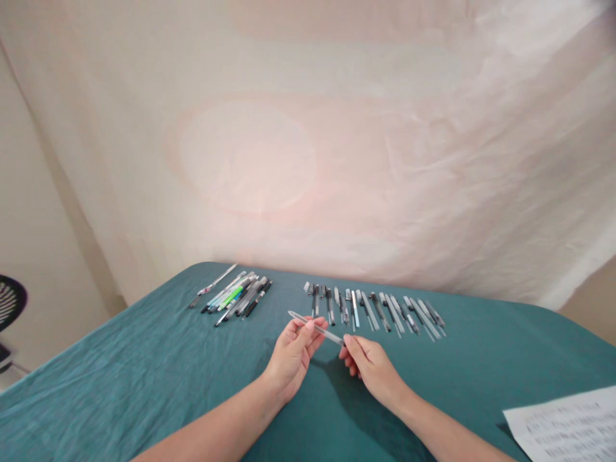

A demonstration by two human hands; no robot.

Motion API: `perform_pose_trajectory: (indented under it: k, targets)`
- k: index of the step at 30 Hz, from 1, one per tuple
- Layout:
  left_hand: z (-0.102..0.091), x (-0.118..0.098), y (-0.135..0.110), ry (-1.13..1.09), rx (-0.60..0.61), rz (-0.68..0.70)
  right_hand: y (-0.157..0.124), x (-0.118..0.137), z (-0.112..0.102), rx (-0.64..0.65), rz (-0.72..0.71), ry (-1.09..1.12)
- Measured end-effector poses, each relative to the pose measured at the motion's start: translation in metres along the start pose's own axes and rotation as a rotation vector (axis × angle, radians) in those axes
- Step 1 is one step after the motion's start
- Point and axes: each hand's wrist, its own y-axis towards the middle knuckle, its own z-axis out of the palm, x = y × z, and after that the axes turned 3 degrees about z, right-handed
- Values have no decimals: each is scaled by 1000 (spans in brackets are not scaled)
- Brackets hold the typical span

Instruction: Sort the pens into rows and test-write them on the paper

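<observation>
A slim, clear pen barrel [328, 333] slants between my two hands, above the cloth. My left hand [294, 359] is closed on it, thumb on top and fingers beneath, with the pointed clear end sticking out past the fingers. At the other end my right hand [368, 362] pinches the pen; the fingertips hide that tip. Beyond my hands lies a row of pens with loose parts beside them [369, 311], reaching from the middle to the right. To the left is a pile of mixed pens [248, 298], one of them a green marker [233, 294].
A dark green cloth [183, 378] with wrinkles covers the table. Printed paper [568, 423] lies at the near right edge. A black fan [12, 303] stands off the table at the left. Pale hanging fabric [337, 141] closes off the back.
</observation>
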Motion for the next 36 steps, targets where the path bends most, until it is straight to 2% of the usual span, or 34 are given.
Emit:
perform_pose_trajectory:
  k: [5, 10, 16, 21, 26, 32, 36]
  targets:
    - [0, 0, 1, -11, -12, -1, 2, 0, -2, 4, -22, 26]
    - [0, 0, 1, 9, -23, -4, 5, -1, -3, 52, 68, 72]
    - [-1, 1, 1, 17, -25, -9, 6, -3, -5, 67, 2, 39]
    - [-3, 1, 2, 17, -16, -4, 6, -3, -4, 87, 61, 41]
    - [-5, 3, 2, 30, -11, 0, 3, 0, -4, 58, -34, 1]
    - [-7, 4, 3, 35, -4, 4, 3, 0, -4, 92, 23, 12]
    - [-8, 4, 4, 47, 4, 12, 2, 1, -5, 73, -63, -36]
